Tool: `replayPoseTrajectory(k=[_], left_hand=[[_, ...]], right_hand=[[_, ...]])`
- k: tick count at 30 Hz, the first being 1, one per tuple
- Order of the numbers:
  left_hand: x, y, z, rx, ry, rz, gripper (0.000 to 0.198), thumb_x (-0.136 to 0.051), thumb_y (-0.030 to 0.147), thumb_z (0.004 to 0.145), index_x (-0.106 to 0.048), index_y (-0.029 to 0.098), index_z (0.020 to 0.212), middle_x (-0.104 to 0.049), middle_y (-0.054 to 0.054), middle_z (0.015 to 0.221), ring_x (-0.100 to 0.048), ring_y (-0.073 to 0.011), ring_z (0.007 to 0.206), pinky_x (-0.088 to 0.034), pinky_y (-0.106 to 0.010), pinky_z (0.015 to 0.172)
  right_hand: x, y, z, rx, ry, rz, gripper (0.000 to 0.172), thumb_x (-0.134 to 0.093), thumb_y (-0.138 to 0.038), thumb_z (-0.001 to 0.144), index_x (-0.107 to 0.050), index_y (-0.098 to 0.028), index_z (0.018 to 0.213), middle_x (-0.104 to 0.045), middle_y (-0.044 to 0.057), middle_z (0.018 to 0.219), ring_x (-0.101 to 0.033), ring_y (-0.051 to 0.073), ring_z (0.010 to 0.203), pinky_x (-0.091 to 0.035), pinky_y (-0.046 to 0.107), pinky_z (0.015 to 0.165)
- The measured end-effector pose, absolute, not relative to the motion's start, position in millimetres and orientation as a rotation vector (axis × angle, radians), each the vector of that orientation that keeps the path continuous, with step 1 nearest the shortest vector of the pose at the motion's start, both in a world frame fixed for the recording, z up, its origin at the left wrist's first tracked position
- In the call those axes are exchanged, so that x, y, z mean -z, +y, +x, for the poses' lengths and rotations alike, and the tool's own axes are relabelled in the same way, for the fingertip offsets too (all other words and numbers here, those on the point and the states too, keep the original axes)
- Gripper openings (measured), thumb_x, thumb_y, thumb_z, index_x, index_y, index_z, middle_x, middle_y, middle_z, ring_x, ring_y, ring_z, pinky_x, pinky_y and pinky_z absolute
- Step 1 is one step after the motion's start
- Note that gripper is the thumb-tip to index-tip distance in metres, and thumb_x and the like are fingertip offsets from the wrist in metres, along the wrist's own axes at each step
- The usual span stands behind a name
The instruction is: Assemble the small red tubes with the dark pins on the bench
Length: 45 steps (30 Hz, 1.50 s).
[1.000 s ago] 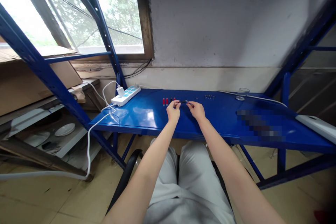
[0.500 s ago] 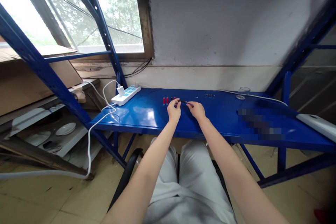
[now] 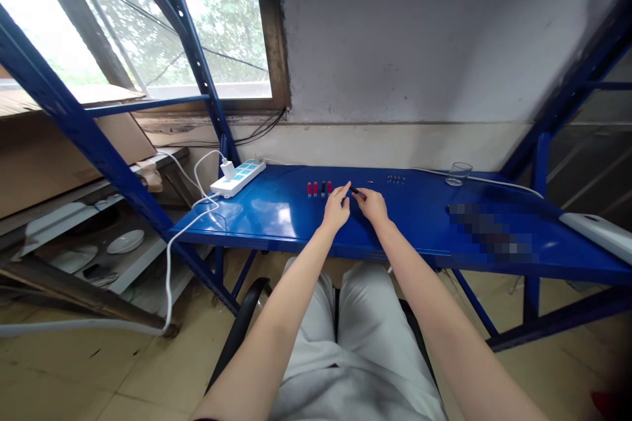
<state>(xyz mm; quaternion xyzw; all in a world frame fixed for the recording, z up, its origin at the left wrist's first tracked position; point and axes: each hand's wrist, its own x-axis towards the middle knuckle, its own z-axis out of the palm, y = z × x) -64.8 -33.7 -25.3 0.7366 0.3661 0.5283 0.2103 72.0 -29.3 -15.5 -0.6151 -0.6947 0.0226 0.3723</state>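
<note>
A short dark stick-shaped object (image 3: 356,190) is pinched between the fingers of my right hand (image 3: 374,206), tilted with its far end up and to the left. Its kind is too small to make out. My left hand (image 3: 336,208) is just left of it, fingers stretched forward and thumb apart. The left fingertips lie close to the object's far end; I cannot tell if they touch it. Left of my hands, small red cylinders (image 3: 315,189) and a black cylinder (image 3: 323,189) stand in a row on the blue table (image 3: 266,210).
Tiny metal pieces (image 3: 395,179) lie in rows at the back, with one small piece (image 3: 370,182) left of them. A clear glass (image 3: 458,174) stands back right. A white power strip (image 3: 239,178) with cables lies at the left. A blurred dark item (image 3: 488,231) lies front right.
My left hand has let go of the dark object's left end and stretched its fingers. The object has turned from level to slanted in my right hand. The cylinder row shows more fully.
</note>
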Motion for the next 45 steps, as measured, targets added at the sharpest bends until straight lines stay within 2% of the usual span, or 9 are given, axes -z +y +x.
replayPoseTrajectory(k=[5,9,16,20,26,35,45], left_hand=[[30,-30,-64,-1.438,0.995,2.120,0.054,-0.040,0.006,0.078,-0.046,0.021,0.130,-0.050,-0.009,0.122,-0.048,-0.0191,0.113,-0.037,-0.037,0.100],[30,-29,-64,-1.441,0.988,2.163,0.052,-0.041,0.008,0.080,-0.046,0.021,0.130,-0.052,-0.009,0.122,-0.047,-0.0196,0.114,-0.035,-0.038,0.101],[20,-40,-64,-1.630,1.103,2.002,0.037,-0.043,0.020,0.085,-0.054,0.019,0.120,-0.061,-0.008,0.105,-0.059,-0.0159,0.089,-0.046,-0.034,0.088],[15,-47,-62,-1.660,1.119,2.081,0.033,-0.040,0.019,0.085,-0.060,0.017,0.112,-0.059,-0.009,0.112,-0.056,-0.0176,0.101,-0.045,-0.033,0.092],[14,-52,-60,-1.589,1.132,2.294,0.041,-0.035,0.014,0.085,-0.053,0.018,0.122,-0.054,-0.007,0.123,-0.049,-0.0175,0.115,-0.039,-0.034,0.101],[12,-56,-59,-1.377,1.303,2.473,0.055,-0.034,0.005,0.078,-0.043,0.016,0.131,-0.045,-0.008,0.134,-0.046,-0.0206,0.117,-0.041,-0.037,0.098],[14,-54,-58,-1.376,1.303,2.447,0.056,-0.035,0.003,0.075,-0.046,0.016,0.128,-0.046,-0.009,0.134,-0.048,-0.0217,0.115,-0.041,-0.040,0.097]], right_hand=[[20,-25,73,-0.062,-1.739,-1.573,0.035,-0.052,-0.033,0.078,-0.059,-0.017,0.109,-0.066,0.005,0.076,-0.061,0.019,0.072,-0.042,0.026,0.061],[20,-26,72,-0.047,-1.737,-1.550,0.032,-0.051,-0.032,0.079,-0.059,-0.018,0.106,-0.065,0.004,0.074,-0.060,0.018,0.071,-0.041,0.025,0.060],[19,-27,71,-0.034,-1.842,-1.421,0.030,-0.044,-0.031,0.081,-0.065,-0.019,0.099,-0.065,0.005,0.073,-0.057,0.016,0.065,-0.036,0.024,0.056],[21,-25,72,-0.021,-1.793,-1.447,0.030,-0.044,-0.034,0.081,-0.066,-0.019,0.096,-0.064,0.005,0.070,-0.057,0.016,0.062,-0.035,0.024,0.054],[24,-22,73,-0.013,-1.759,-1.459,0.031,-0.043,-0.036,0.082,-0.066,-0.018,0.093,-0.065,0.006,0.067,-0.059,0.018,0.062,-0.036,0.024,0.055],[23,-24,72,-0.026,-1.735,-1.468,0.028,-0.045,-0.036,0.080,-0.065,-0.018,0.089,-0.066,0.006,0.069,-0.061,0.019,0.064,-0.038,0.025,0.057],[23,-23,73,-0.070,-1.712,-1.491,0.027,-0.048,-0.036,0.078,-0.059,-0.019,0.094,-0.065,0.004,0.069,-0.061,0.018,0.065,-0.038,0.026,0.058]])
